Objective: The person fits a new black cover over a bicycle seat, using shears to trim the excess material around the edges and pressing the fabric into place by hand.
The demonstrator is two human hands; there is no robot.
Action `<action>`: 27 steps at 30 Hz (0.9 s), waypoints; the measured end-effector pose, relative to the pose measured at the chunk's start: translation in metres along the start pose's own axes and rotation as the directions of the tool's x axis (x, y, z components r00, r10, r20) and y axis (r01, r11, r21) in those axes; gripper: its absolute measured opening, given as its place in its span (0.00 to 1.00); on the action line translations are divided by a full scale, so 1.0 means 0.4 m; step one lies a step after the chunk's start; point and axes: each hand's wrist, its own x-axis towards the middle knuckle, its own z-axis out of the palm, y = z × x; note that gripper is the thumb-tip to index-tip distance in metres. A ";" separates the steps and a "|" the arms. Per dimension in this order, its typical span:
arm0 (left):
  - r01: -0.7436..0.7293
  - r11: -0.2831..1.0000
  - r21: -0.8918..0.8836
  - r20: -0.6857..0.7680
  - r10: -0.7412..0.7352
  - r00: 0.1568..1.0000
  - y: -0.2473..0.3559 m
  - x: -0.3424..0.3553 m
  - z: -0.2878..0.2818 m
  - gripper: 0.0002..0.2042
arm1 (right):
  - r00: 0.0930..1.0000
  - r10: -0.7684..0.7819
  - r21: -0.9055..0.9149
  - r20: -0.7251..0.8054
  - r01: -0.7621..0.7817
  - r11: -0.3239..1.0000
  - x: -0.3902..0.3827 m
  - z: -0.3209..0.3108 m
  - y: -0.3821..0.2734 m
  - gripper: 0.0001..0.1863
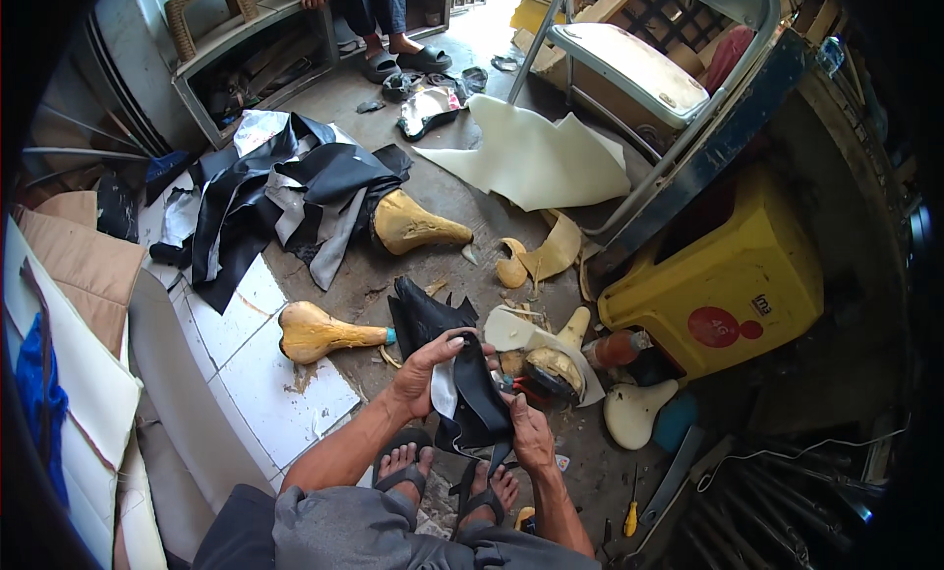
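Note:
Between my hands hangs a piece of black sheet material (pixel 470 395) with a pale grey underside showing on its left. My left hand (pixel 430 371) grips its upper left edge, fingers curled over it. My right hand (pixel 531 429) pinches its right side lower down. Just behind lies another black piece (pixel 425 312) on the floor. A yellowed foam bicycle saddle (pixel 320 334) lies on white tiles to the left. To the right are a cream cut sheet (pixel 511 332), an upturned saddle (pixel 551 373) and a pale saddle (pixel 634 413).
A yellow plastic stool (pixel 728 255), a folding chair (pixel 639 68) and a screwdriver (pixel 632 506) are at right. Black scraps (pixel 236 216), another foam saddle (pixel 413 226) and a large cream sheet (pixel 521 152) lie ahead. Another person's sandaled feet (pixel 413 60) are at the back. Padded panels (pixel 79 393) line the left.

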 end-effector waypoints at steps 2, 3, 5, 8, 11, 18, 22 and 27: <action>0.021 0.998 -0.063 0.010 -0.021 1.000 0.000 0.000 -0.039 0.18 | 0.999 0.013 0.002 0.033 -0.013 1.000 0.003 0.020 -0.007 0.36; 0.042 0.989 -0.139 0.081 -0.030 0.996 -0.005 0.007 -0.062 0.20 | 0.998 -0.006 0.054 0.057 0.003 0.999 0.008 0.025 -0.002 0.37; 0.041 0.974 -0.223 0.106 -0.017 0.994 -0.017 0.019 -0.060 0.21 | 0.997 0.025 0.066 0.072 -0.029 0.997 0.014 0.021 0.000 0.37; -0.003 0.973 -0.229 0.090 0.024 0.996 -0.037 0.032 -0.061 0.19 | 0.992 0.087 0.051 0.088 -0.091 0.994 0.007 0.028 0.008 0.38; -0.079 0.997 -0.016 -0.103 0.077 0.992 -0.045 0.027 -0.047 0.19 | 0.994 0.081 0.116 0.070 -0.089 0.989 0.019 0.026 0.043 0.35; -0.033 0.974 0.224 -0.126 0.062 0.990 -0.061 0.009 -0.005 0.18 | 0.997 0.020 -0.111 0.077 -0.012 0.994 0.018 0.032 0.040 0.24; -0.064 0.969 0.237 -0.130 0.097 0.987 -0.075 -0.001 0.004 0.18 | 0.998 -0.064 -0.333 0.028 0.070 0.940 -0.005 0.043 -0.026 0.18; -0.085 0.965 0.248 -0.124 0.119 0.985 -0.069 -0.005 0.014 0.18 | 0.985 -0.174 -0.316 -0.017 0.160 0.935 -0.008 0.057 -0.033 0.17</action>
